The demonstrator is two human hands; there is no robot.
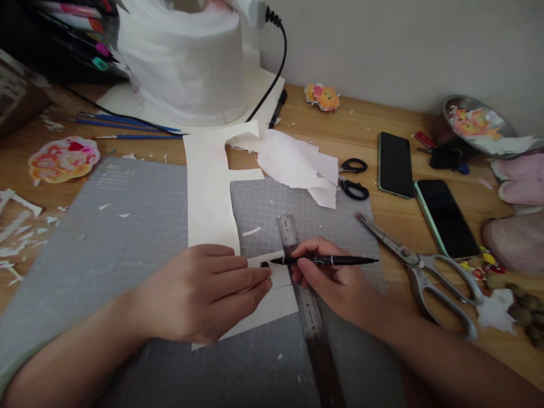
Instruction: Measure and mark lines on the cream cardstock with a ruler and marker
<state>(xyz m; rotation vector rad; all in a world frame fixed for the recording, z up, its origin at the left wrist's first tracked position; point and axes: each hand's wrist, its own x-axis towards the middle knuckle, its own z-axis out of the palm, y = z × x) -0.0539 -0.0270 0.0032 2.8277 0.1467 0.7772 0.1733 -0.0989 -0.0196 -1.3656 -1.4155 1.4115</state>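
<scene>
In the head view, my right hand (329,272) grips a slim black marker pen (340,260), its tip pointing left close to a small dark spot on the white paper (276,297). Under that hand a metal ruler (309,310) runs across the paper's right edge. My left hand (208,292) rests on the paper with its fingers closed together; the thumb and anything in its grasp are hidden. A cut-out white sheet (208,190) extends from beneath the left hand toward the back. Both hands are over a grey cutting mat (144,226).
Large metal scissors (412,258) and two phones (395,164) lie at the right. Black-handled scissors (355,180) sit partly under crumpled paper (293,161). Behind stand a big white roll (187,68) and a metal bowl (471,130). Paper scraps (19,226) litter the left.
</scene>
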